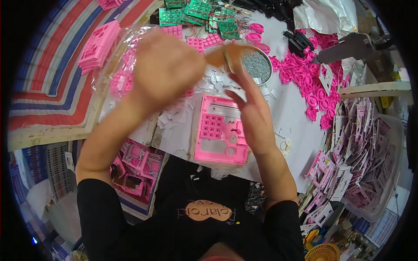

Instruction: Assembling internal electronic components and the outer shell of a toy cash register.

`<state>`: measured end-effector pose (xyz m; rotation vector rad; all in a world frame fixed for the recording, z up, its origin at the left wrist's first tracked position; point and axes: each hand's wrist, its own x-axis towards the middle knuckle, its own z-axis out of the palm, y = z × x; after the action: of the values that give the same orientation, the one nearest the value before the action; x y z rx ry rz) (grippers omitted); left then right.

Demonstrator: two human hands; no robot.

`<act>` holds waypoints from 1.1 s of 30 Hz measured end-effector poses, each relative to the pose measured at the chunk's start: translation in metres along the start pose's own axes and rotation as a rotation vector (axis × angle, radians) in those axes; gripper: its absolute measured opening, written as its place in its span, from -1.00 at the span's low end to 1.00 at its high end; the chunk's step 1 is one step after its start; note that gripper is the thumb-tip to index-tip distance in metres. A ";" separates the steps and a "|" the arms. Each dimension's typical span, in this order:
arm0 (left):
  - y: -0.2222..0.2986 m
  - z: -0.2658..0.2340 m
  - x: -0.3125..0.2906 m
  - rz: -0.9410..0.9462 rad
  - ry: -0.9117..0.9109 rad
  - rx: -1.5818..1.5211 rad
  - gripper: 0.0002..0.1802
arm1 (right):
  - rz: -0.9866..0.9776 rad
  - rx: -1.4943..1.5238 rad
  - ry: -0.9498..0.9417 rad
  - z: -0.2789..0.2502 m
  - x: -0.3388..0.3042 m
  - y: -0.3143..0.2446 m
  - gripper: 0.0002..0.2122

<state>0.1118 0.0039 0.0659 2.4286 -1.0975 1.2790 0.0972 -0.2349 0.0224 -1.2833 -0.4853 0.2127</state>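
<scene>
While pink casing (226,129) lies on white-topped table (300,143), pink keypad (212,126) inside — left hand (170,67) hovers beyond, curled, blurred, grip can't be told. Right hand (256,117) over casing's right edge, thumb apart, fingertips smeared, hold unclear — round tin (271,69) of metal bits (257,65) close by.

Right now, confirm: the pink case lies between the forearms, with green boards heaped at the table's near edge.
No: the head view shows the green boards heaped at the far side. The pink case does lie between the forearms.
</scene>
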 end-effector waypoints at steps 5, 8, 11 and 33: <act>0.088 -0.024 -0.020 -0.314 -0.068 -0.288 -0.68 | 0.402 0.511 -0.045 0.014 -0.019 -0.016 -0.54; 0.120 -0.024 -0.029 -0.896 0.254 -0.668 -0.70 | 0.493 0.460 -0.082 0.011 -0.042 -0.012 -0.60; 0.143 -0.020 -0.034 -1.485 0.214 -1.313 -0.67 | 0.427 0.270 -0.130 0.018 -0.048 -0.014 -0.71; 0.139 -0.011 -0.092 -1.441 0.366 -1.664 -0.67 | 0.174 0.515 0.347 0.019 -0.059 0.010 -0.91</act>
<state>-0.0231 -0.0413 -0.0219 0.9302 0.0771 0.0180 0.0373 -0.2403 0.0036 -0.8299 -0.0115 0.2362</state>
